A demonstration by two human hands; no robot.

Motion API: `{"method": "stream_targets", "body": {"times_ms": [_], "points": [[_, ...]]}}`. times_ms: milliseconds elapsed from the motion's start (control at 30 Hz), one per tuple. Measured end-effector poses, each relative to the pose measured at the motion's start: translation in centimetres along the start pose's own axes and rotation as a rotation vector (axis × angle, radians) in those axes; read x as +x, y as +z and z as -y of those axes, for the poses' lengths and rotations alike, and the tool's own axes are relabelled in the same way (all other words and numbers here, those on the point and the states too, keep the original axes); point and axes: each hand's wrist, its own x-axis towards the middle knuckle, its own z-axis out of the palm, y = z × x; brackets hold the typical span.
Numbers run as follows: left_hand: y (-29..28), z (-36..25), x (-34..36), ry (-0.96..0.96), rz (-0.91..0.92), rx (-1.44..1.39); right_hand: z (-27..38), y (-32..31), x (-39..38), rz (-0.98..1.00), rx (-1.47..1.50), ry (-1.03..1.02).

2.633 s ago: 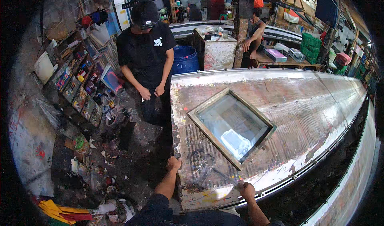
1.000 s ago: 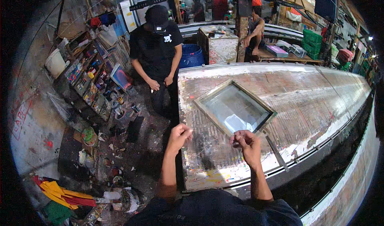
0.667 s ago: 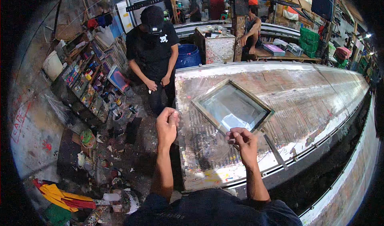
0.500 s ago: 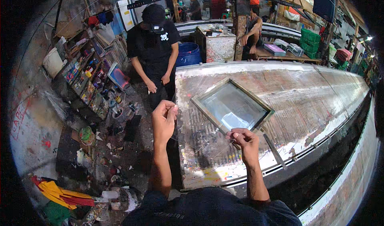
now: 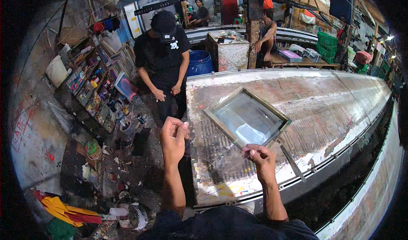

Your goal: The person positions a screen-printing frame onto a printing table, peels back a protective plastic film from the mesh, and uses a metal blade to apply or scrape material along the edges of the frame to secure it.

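My left hand (image 5: 174,139) is raised over the left edge of the long table, thumb and fingertips pinched together. Level with the table's near side, my right hand (image 5: 262,158) pinches in the same way. Between them I hold what looks like a thin clear film sheet (image 5: 230,146), nearly invisible except for faint glints and a small dark mark on it. Beyond my right hand, a rectangular screen printing frame (image 5: 267,105) with grey mesh lies flat on the table, turned at an angle. A pale, bright patch shows in its mesh.
The long, paint-stained table (image 5: 327,100) stretches away to the right. A narrow dark strip (image 5: 292,161) juts over its near edge. A person in black (image 5: 163,57) stands at its far left, beside a blue drum (image 5: 199,63). Cluttered shelves (image 5: 91,87) stand left.
Both hands have lowered slightly, still pinching. The view has shifted a little. The standing person's hands have drawn closer together.
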Motion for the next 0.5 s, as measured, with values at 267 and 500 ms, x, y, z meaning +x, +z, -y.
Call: {"method": "stream_targets", "body": {"times_ms": [267, 500], "points": [[-1.3, 1.4, 0.7, -0.067, 0.05, 0.055, -0.9, -0.7, -0.8, 0.027, -0.146, 0.025], [-1.3, 2.3, 1.7, 0.049, 0.064, 0.097, -1.1, 0.1, 0.8, -0.129, -0.107, -0.071]]}}
